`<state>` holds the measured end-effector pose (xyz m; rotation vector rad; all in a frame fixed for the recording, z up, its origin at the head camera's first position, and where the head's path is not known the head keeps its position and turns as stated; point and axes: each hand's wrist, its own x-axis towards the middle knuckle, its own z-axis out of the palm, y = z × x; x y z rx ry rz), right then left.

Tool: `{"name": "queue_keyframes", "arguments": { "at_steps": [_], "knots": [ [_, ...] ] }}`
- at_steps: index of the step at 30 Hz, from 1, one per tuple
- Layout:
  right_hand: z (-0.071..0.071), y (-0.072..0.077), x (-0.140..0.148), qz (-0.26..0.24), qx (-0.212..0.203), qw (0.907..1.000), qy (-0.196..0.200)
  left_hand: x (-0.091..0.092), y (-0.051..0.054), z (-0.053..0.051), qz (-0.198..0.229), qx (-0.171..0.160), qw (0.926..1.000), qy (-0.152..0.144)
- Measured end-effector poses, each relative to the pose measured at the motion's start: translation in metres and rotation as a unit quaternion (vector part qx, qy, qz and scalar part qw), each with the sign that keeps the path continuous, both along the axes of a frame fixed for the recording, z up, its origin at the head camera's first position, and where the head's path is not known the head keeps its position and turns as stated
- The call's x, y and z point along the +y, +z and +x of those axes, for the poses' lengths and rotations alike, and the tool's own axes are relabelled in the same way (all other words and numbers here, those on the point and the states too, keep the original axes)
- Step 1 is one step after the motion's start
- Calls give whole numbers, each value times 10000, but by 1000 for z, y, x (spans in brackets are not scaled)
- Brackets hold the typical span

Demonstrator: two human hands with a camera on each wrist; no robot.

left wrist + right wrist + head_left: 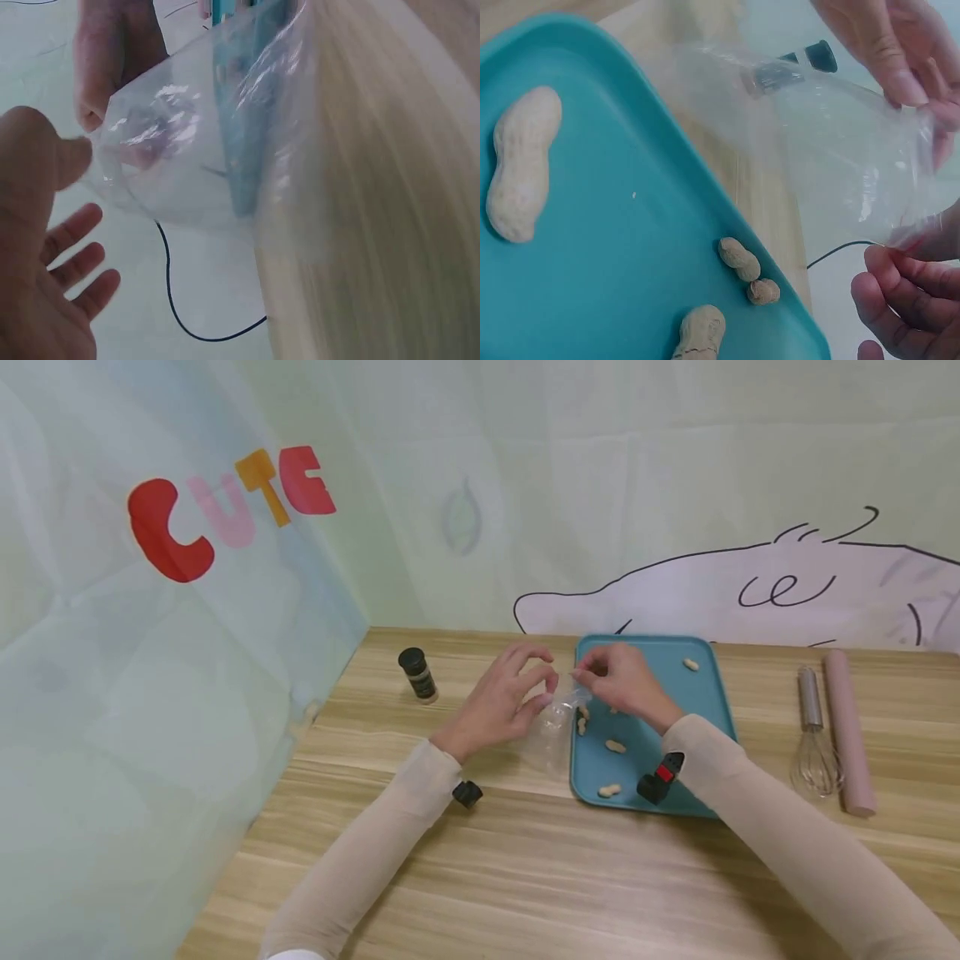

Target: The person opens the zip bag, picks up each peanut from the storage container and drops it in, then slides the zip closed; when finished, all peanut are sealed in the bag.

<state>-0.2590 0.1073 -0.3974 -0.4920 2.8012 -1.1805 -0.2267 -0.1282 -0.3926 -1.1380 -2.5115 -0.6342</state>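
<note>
A clear plastic bag (551,735) hangs between both hands, its mouth upward, over the wood table beside the tray's left edge. My left hand (510,697) pinches one side of the mouth between thumb and finger; its other fingers spread apart in the left wrist view. Across from it, my right hand (618,677) pinches the opposite side of the mouth, above the blue tray (675,681). Several peanuts in their shells lie scattered on that tray, among them a large peanut (525,165) and a smaller peanut (739,259). No peanut shows inside the bag.
A black-capped seasoning shaker (417,675) stands to the left of the hands. Right of the tray lie a wire whisk (813,735) and a pink rolling pin (849,735). Printed fabric sheets hang behind and to the left of the table.
</note>
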Motion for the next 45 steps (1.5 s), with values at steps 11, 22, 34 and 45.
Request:
{"name": "queue_keyframes", "arguments": {
  "at_steps": [11, 22, 34, 45],
  "knots": [
    [8, 1, -6, -417, -177, 9980, -433, 30, -6, 24, 322, -1614, 9566, 2406],
    [17, 7, -1, -638, -669, 9950, -380, 44, -13, 24, 25, -1856, 9424, 2784],
    [16, 0, 10, -918, -983, 9903, -337, 51, -20, 20, 69, -1568, 9543, 2542],
    [6, -4, 41, -881, -924, 9909, -428, 48, -21, 19, 858, -1509, 9563, 2353]
  ]
}}
